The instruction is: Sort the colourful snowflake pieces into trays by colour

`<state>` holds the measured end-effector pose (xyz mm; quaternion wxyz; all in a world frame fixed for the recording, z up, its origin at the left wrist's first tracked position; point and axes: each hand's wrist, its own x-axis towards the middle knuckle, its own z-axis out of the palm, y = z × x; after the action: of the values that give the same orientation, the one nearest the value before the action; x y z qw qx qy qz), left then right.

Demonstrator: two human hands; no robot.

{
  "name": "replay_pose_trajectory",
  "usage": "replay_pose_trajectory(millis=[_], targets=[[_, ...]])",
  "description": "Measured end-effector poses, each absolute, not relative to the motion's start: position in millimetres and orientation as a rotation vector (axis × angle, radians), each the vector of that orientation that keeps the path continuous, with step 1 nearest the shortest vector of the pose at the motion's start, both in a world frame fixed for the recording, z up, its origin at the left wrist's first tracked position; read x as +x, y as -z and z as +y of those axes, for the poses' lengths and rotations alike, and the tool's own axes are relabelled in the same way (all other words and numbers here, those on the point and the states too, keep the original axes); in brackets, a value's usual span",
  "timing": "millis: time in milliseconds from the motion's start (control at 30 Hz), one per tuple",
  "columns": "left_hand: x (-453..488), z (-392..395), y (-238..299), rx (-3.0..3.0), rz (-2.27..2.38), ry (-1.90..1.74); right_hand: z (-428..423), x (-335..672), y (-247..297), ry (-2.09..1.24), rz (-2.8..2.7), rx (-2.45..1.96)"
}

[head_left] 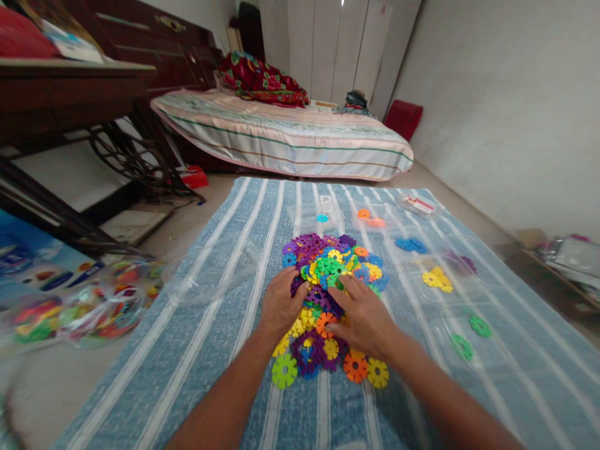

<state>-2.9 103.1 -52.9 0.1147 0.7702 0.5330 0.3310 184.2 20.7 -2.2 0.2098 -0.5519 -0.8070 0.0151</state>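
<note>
A heap of flat plastic snowflake discs [328, 269] in purple, green, yellow, orange and blue lies on a blue-and-white striped mat [225, 337]. My left hand [280, 301] rests on the heap's left side, fingers curled down into the discs. My right hand [363, 315] lies on the heap's right side, fingers stretched toward a green disc at the middle. Loose discs lie at the near edge, among them a green one [284, 371], an orange one [355, 366] and a yellow one [377, 372].
Small sorted groups sit on clear bags to the right: orange [370, 219], blue [409, 244], yellow [437, 279], green [471, 334]. A bag of more discs [89, 306] lies left on the floor. A bed [281, 134] stands behind, dark furniture [70, 100] at left.
</note>
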Motion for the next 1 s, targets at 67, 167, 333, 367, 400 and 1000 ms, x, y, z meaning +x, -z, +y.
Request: replay_pose_trajectory(millis=[67,167,333,367,400,1000], targets=[[-3,102,53,2.255,1.55,-0.986,13,182,13,-0.012,-2.196,-1.558],[0,99,50,2.257,1.551,-0.987,1,191,23,0.05,-2.155,-1.508],[15,86,39,2.295,1.547,-0.918,-25,209,35,0.038,-2.061,-1.514],[19,83,37,2.303,1.534,-0.903,-30,210,38,0.023,-2.035,-1.529],[22,80,35,2.308,1.521,-0.888,-34,210,39,0.016,-2.007,-1.545],[42,47,10,2.251,1.197,-0.913,-22,211,51,-0.04,-1.687,-1.597]])
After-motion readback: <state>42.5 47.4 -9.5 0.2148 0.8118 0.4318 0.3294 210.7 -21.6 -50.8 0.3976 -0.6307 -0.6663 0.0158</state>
